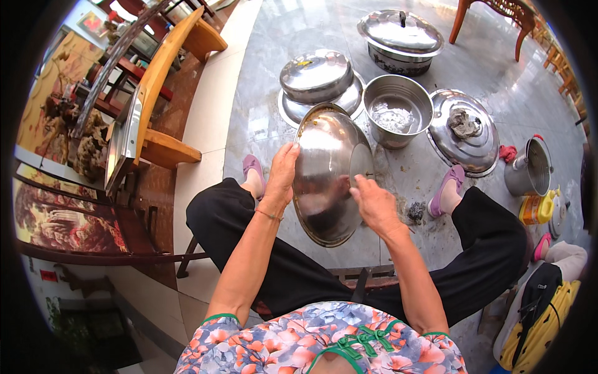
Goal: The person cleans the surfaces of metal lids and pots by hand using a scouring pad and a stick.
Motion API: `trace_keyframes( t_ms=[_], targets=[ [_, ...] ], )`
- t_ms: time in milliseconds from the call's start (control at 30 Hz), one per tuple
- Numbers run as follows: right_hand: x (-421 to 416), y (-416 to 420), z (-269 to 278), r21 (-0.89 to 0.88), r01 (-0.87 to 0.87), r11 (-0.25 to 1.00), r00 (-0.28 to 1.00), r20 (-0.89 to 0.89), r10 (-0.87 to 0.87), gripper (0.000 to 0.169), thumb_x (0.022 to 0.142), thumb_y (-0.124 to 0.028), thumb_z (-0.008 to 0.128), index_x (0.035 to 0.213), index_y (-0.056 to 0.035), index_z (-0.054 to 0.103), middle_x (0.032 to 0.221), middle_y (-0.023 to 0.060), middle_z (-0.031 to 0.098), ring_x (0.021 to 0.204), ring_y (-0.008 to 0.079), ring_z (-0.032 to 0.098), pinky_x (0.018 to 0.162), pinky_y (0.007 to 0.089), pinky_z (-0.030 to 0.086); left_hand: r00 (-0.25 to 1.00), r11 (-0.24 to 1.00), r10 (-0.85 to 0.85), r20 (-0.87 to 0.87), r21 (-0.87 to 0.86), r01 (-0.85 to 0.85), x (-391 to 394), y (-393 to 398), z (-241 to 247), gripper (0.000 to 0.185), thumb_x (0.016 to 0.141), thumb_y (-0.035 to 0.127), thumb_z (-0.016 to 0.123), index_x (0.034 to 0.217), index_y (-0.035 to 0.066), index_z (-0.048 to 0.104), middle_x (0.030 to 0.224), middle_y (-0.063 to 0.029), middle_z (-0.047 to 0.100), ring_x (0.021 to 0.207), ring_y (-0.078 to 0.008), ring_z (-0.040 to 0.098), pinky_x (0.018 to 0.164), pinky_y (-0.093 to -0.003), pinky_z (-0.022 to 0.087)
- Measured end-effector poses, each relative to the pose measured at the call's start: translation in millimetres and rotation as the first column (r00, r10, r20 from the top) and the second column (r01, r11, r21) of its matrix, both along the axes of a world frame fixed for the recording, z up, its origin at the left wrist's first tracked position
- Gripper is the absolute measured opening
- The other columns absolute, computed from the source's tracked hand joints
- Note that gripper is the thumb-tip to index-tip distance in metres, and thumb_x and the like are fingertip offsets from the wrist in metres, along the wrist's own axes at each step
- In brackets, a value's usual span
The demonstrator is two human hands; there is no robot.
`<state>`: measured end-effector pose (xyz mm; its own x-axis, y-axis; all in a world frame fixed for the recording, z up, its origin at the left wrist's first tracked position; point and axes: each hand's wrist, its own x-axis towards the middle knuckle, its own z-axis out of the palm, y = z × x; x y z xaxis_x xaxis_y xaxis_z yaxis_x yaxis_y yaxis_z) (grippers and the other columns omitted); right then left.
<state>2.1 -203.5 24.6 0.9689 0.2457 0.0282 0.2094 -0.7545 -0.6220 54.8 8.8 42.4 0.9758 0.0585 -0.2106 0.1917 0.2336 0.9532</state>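
A large domed stainless-steel piece, apparently a pot lid [322,187], is tilted up on edge between my knees. My left hand [280,175] grips its rim on the left side. Near the flat round centre of the lid is my right hand [378,205], fingers curled, with the fingertips at the metal surface. A small bolt-like stub [369,174] sticks out of that flat centre, just above the fingers. Whether the right hand holds something small is hidden by the hand itself. Yellowish residue marks the lid's upper rim.
Ahead on the grey tiles stand an open steel pot [397,126], a lidded pot [401,42], and an upturned steel basin [317,77]. A lid [467,154] bears a crumpled cloth [463,124]. Rightward are a bucket [528,168], a yellow bottle [537,208], and another person [542,313].
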Motion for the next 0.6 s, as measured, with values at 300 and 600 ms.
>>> trace_keyframes(
  t_ms=[300,600],
  targets=[
    [-8.4,19.7,37.5,0.051,-0.033,0.998,0.971,-0.235,0.044,0.024,0.092,-0.028,0.047,0.096,-0.0043,0.051,0.085,0.0185,0.06,0.082,0.0354,0.059,0.066,0.0454,0.046,1.0,0.995,-0.013,-0.021,-0.096,0.01,-0.5,0.3,-6.1,0.029,0.094,0.027,0.048,0.109,0.003,0.054,0.1,-0.0022,0.058,0.092,-0.0097,0.052,0.082,-0.0254,0.043],
    [7.5,10.3,31.2,0.387,-0.149,0.91,0.987,0.008,0.159,0.019,0.087,-0.017,0.053,0.102,-0.0067,0.06,0.079,0.0118,0.054,0.076,0.0301,0.056,0.068,0.0377,0.045,0.998,0.959,-0.047,-0.041,-0.282,0.034,1.4,1.5,-3.6,0.028,0.095,0.027,0.046,0.109,0.004,0.053,0.103,-0.0046,0.059,0.091,-0.0132,0.057,0.08,-0.0287,0.048]
  ],
)
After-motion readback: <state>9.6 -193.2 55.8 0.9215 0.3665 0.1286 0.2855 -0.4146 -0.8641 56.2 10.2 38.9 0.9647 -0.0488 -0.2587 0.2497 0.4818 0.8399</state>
